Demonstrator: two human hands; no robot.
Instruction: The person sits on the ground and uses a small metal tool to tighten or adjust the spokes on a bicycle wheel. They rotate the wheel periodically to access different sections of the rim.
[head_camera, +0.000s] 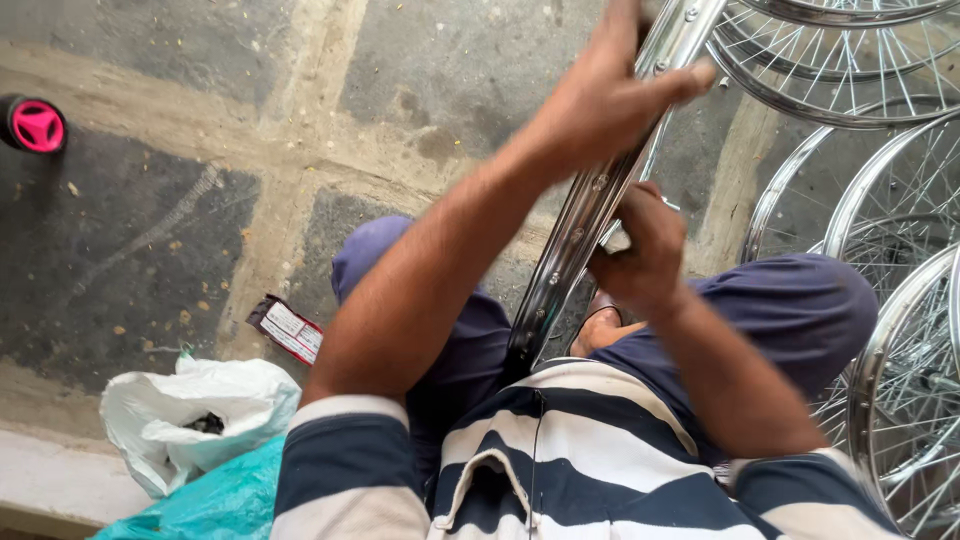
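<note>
A shiny chrome bicycle wheel rim (578, 232) stands on edge between my knees, running from my lap up to the top of the view. My left hand (610, 95) grips the rim's upper part, fingers wrapped over it. Lower down, my right hand (640, 250) is closed at the rim's inner side, pinching something small and pale that I cannot make out. I sit in blue trousers and a navy-and-white striped shirt.
Several spoked chrome wheels (880, 210) lie stacked on the right. A white plastic bag (190, 410) and a teal bag (215, 500) sit at lower left beside a small printed packet (287, 330). A pink and black wheel (35, 125) rests at far left on the stone-slab floor.
</note>
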